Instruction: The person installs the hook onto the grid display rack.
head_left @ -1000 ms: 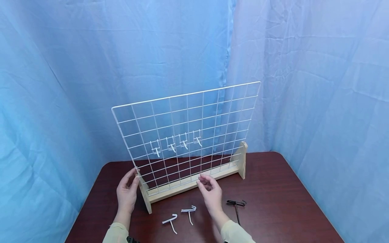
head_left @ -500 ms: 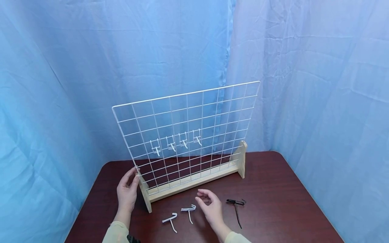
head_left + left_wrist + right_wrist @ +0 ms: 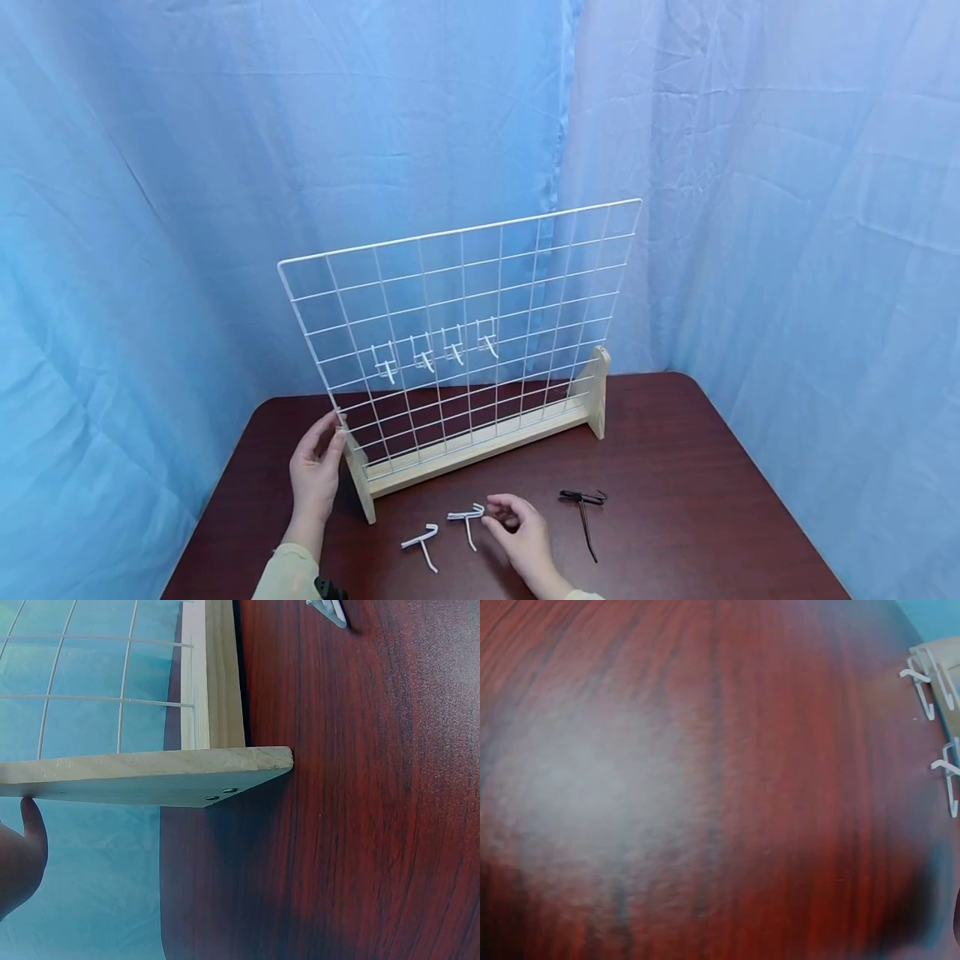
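Note:
My left hand (image 3: 313,477) grips the left wooden end (image 3: 358,475) of a stand that bears a white wire grid panel (image 3: 480,268). In the left wrist view the thumb (image 3: 31,838) lies against the outer face of that wooden end (image 3: 142,787). Beside a white wire display hook (image 3: 468,517) on the table is my right hand (image 3: 525,540), fingers loosely bent and holding nothing; its fingertips are close to the hook's bent end, and I cannot tell if they touch. A second white hook (image 3: 422,540) lies to the left. Several white hooks (image 3: 487,340) hang on the grid.
A black hook (image 3: 583,504) lies right of my right hand on the dark red-brown table (image 3: 675,500). The stand's other wooden end (image 3: 597,396) rises at the right. Blue curtains (image 3: 420,125) surround the table's back and sides.
My right hand has left the grid's lower edge and come down toward me, beside the nearer white hook. My left hand stays on the stand's left end.

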